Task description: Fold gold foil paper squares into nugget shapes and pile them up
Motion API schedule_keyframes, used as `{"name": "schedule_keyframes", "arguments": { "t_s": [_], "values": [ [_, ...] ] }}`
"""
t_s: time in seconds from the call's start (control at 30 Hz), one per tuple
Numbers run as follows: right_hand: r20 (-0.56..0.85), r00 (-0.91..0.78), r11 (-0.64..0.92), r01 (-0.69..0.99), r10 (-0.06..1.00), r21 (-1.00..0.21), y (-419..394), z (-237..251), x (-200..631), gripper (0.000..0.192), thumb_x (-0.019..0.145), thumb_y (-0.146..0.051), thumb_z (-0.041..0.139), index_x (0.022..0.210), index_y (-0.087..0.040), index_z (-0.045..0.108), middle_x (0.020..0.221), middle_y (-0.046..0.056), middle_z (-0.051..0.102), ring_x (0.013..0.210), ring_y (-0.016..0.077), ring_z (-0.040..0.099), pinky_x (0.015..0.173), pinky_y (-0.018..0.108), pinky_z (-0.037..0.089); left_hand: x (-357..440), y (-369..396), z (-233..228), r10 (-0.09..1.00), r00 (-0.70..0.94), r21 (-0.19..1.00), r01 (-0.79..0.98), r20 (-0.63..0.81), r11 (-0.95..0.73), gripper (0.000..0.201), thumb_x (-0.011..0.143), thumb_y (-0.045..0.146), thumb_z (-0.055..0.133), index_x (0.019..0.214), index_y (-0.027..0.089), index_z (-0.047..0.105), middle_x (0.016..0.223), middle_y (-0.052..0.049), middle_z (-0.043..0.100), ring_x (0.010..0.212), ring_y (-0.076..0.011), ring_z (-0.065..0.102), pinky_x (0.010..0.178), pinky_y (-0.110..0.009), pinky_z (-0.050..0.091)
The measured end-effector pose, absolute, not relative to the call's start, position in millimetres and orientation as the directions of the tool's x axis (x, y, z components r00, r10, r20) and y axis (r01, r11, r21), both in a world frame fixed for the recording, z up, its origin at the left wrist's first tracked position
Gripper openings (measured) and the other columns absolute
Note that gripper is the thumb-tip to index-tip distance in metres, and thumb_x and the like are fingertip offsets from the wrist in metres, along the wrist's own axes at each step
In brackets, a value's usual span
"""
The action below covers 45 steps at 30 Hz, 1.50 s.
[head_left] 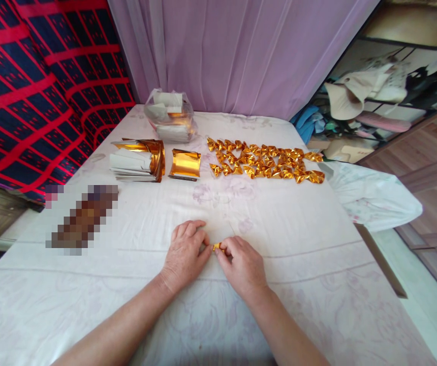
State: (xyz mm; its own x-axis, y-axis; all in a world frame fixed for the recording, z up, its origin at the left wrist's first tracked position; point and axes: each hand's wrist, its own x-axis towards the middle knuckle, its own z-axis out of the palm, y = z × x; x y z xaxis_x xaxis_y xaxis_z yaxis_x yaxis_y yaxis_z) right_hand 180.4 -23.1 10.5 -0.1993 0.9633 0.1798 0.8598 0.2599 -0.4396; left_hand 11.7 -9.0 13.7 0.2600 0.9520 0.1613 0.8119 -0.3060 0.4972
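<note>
Gold foil piece (217, 247): one small scrap of shiny gold paper, pinched between both hands on the white tablecloth (298, 244); only a sliver shows between the fingertips.
Left hand (185, 252): palm down on the cloth, fingers curled in, thumb and forefinger closed on the left end of the gold foil piece.
Right hand (242, 265): palm down, knuckles up, fingertips closed on the right end of the same piece; the two hands touch at the grip.
Folded gold shapes (266, 162): well beyond the grip and a little to its right, laid in two rough rows; several dozen, too closely packed to count exactly.
Gold sheet (185, 163): one slightly curled foil rectangle, straight beyond the grip, just left of the folded rows.
Stack of foil sheets (136, 161): one pile, gold on one side and white on the other, beyond the grip to the left, just beside the single gold sheet.
Clear plastic bag (170, 122): one, farthest from the grip, behind the stack, with white and gold paper inside.
Blurred patch (82, 217): one pixelated object to the left of the grip; what it is cannot be told.
Lilac curtain (233, 51): hangs behind the far edge of the table.
</note>
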Motion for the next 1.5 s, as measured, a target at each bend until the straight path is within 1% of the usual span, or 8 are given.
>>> {"name": "schedule_keyframes", "arguments": {
  "t_s": [0.23, 0.47, 0.67, 0.9, 1.1, 1.23, 1.37, 1.5],
  "values": [
    [0.161, -0.190, 0.244, 0.854, 0.969, -0.460, -22, 12, 180, 0.015, 0.086, -0.024, 0.059, 0.072, -0.021, 0.055, 0.070, -0.002, 0.060, 0.066, 0.0130, 0.055, 0.062, 0.025, 0.032, 11, -9, 13, 0.949, 0.267, 0.490, 0.813, 0.165, -0.314, 0.006, 0.083, 0.023, 0.064, 0.079, 0.021, 0.059, 0.121, -0.006, 0.057, 0.114, -0.0263, 0.049, 0.097, -0.046, 0.038],
    [0.167, -0.195, 0.252, 0.850, 0.966, -0.463, -23, 10, 181, 0.015, 0.087, -0.023, 0.060, 0.073, -0.021, 0.055, 0.072, -0.001, 0.060, 0.067, 0.0139, 0.055, 0.063, 0.026, 0.034, 12, -8, 11, 0.941, 0.276, 0.453, 0.826, 0.194, -0.336, 0.011, 0.085, 0.029, 0.064, 0.078, 0.021, 0.059, 0.119, -0.007, 0.058, 0.113, -0.0270, 0.049, 0.096, -0.046, 0.038],
    [0.118, -0.283, 0.299, 0.771, 0.952, -0.562, -23, 13, 189, 0.009, 0.086, -0.013, 0.057, 0.081, -0.021, 0.058, 0.078, 0.000, 0.062, 0.075, 0.0151, 0.057, 0.068, 0.025, 0.039, 14, -7, 12, 0.951, 0.259, 0.460, 0.833, 0.168, -0.308, 0.010, 0.083, 0.027, 0.066, 0.079, 0.021, 0.059, 0.119, -0.006, 0.058, 0.114, -0.0268, 0.049, 0.097, -0.046, 0.038],
    [0.051, -0.313, 0.274, 0.729, 0.948, -0.627, -19, 16, 192, 0.017, 0.080, -0.005, 0.054, 0.080, -0.021, 0.057, 0.080, 0.000, 0.061, 0.077, 0.0155, 0.057, 0.069, 0.026, 0.041, 14, -7, 14, 0.957, 0.249, 0.476, 0.830, 0.148, -0.290, 0.008, 0.082, 0.026, 0.065, 0.079, 0.022, 0.060, 0.118, -0.006, 0.058, 0.114, -0.0270, 0.049, 0.097, -0.047, 0.038],
    [0.051, -0.333, 0.275, 0.674, 0.942, -0.686, -18, 15, 197, 0.022, 0.076, -0.001, 0.051, 0.081, -0.021, 0.057, 0.080, 0.000, 0.060, 0.078, 0.0151, 0.057, 0.071, 0.027, 0.043, 14, -6, 16, 0.956, 0.257, 0.470, 0.832, 0.141, -0.293, 0.007, 0.082, 0.026, 0.065, 0.079, 0.022, 0.060, 0.117, -0.007, 0.058, 0.114, -0.0270, 0.050, 0.097, -0.047, 0.037],
    [0.058, -0.321, 0.271, 0.673, 0.945, -0.688, -18, 15, 196, 0.022, 0.075, 0.000, 0.052, 0.081, -0.021, 0.057, 0.079, 0.000, 0.060, 0.077, 0.0152, 0.057, 0.071, 0.027, 0.043, 15, -6, 17, 0.956, 0.260, 0.455, 0.840, 0.137, -0.294, 0.008, 0.083, 0.027, 0.064, 0.079, 0.022, 0.060, 0.117, -0.007, 0.058, 0.114, -0.0268, 0.050, 0.096, -0.046, 0.038],
    [0.082, -0.315, 0.283, 0.675, 0.946, -0.682, -19, 15, 195, 0.022, 0.075, 0.000, 0.052, 0.081, -0.021, 0.057, 0.079, -0.001, 0.061, 0.076, 0.0142, 0.057, 0.070, 0.026, 0.043, 16, -7, 17, 0.954, 0.255, 0.448, 0.842, 0.158, -0.299, 0.013, 0.082, 0.031, 0.066, 0.079, 0.021, 0.059, 0.117, -0.008, 0.058, 0.114, -0.0274, 0.050, 0.095, -0.047, 0.039],
    [0.102, -0.310, 0.295, 0.677, 0.945, -0.674, -20, 15, 195, 0.022, 0.075, 0.000, 0.052, 0.080, -0.021, 0.056, 0.079, -0.001, 0.060, 0.075, 0.0144, 0.057, 0.069, 0.025, 0.043, 16, -6, 16, 0.955, 0.248, 0.454, 0.841, 0.160, -0.295, 0.011, 0.082, 0.028, 0.067, 0.080, 0.021, 0.059, 0.116, -0.008, 0.058, 0.114, -0.0277, 0.050, 0.095, -0.048, 0.038]
  ]
}}
